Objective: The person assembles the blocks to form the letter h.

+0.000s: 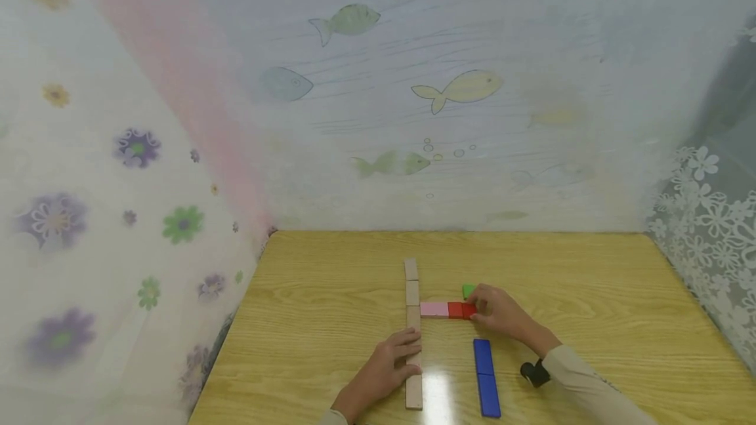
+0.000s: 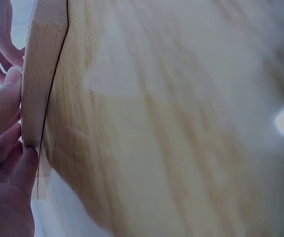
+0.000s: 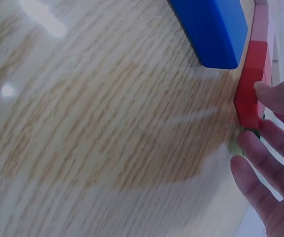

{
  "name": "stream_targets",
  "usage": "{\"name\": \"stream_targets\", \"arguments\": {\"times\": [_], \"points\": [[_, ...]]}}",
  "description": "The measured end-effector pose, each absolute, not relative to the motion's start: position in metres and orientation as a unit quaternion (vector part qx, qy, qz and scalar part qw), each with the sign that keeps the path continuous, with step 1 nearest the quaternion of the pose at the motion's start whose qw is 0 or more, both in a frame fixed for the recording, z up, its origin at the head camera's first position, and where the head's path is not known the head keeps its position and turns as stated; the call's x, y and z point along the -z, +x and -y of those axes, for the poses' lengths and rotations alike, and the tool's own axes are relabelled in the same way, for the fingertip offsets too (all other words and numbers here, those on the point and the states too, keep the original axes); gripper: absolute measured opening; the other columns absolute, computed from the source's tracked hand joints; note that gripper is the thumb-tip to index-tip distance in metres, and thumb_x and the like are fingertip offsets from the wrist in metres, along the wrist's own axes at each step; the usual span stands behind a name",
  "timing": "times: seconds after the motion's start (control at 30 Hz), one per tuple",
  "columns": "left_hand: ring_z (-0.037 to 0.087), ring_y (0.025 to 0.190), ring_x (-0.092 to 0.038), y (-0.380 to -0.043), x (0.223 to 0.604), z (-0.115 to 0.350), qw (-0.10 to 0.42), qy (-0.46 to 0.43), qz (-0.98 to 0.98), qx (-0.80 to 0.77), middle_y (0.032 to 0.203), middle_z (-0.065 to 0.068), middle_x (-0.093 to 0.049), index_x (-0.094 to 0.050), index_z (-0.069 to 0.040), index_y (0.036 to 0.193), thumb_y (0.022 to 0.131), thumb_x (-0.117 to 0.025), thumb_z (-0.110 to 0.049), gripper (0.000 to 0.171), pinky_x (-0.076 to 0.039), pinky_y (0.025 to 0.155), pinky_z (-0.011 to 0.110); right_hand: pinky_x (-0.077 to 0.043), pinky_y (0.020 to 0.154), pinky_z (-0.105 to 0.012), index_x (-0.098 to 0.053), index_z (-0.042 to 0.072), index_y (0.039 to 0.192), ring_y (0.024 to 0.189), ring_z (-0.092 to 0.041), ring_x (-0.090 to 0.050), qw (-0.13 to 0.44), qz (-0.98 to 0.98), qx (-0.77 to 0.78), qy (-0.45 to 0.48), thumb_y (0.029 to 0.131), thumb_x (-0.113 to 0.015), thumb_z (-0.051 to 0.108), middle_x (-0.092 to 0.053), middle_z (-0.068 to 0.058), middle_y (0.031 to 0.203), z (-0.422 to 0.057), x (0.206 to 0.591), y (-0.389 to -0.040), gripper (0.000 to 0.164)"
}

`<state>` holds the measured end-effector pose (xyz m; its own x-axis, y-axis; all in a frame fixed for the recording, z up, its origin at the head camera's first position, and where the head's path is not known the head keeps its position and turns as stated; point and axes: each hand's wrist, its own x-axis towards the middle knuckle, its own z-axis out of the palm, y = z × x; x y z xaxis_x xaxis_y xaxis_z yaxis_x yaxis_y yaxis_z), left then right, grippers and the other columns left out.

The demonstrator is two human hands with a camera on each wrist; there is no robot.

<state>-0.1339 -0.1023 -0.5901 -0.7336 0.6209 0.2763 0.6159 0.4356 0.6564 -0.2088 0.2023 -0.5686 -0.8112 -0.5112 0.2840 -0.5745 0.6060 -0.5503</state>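
A column of several plain wooden blocks (image 1: 414, 392) runs front to back on the table. My left hand (image 1: 384, 363) rests on it, fingers and thumb reaching across the tops; in the left wrist view fingertips touch the side of a wooden block (image 2: 44, 64). From the column a pink strip (image 1: 434, 309) extends right, followed by two red blocks (image 1: 455, 309) end to end. My right hand (image 1: 502, 312) pinches the outer red block (image 3: 249, 101) between thumb and finger at its free end. Just behind those fingers lies a green block (image 1: 468, 290), partly hidden.
Two blue blocks (image 1: 486, 376) lie end to end in front of the red ones, right of the wooden column. A small black device (image 1: 535, 373) sits at the right wrist. Beyond the wooden table (image 1: 331, 248) stands a wall (image 1: 354, 202) painted with fish.
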Motion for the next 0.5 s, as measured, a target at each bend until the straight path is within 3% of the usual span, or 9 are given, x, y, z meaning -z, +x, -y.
{"name": "stream_targets", "arguments": {"times": [0.33,0.5], "points": [[0.027,0.131,-0.042,-0.134,0.591,0.102,0.007,0.36,-0.848,-0.389,0.137,0.011,-0.05,-0.062,0.003,0.121,0.088,-0.067,-0.021,0.041,-0.041,0.103,0.038,-0.051,0.061,-0.024,-0.068,0.005,0.094,0.074,-0.013,-0.056,0.032,0.895,-0.335,0.292,0.077,-0.073,0.0,-0.06,-0.003,0.09,-0.204,0.564,-0.215,0.019],[0.025,0.132,-0.041,-0.133,0.59,0.102,0.016,0.353,-0.849,-0.392,0.139,0.009,-0.049,-0.061,0.002,0.122,0.089,-0.066,-0.023,0.042,-0.04,0.104,0.038,-0.054,0.067,-0.03,-0.068,0.003,0.095,0.08,-0.019,-0.058,0.046,0.905,-0.314,0.284,0.073,-0.069,-0.004,-0.061,-0.006,0.094,-0.206,0.56,-0.222,0.023]]}}
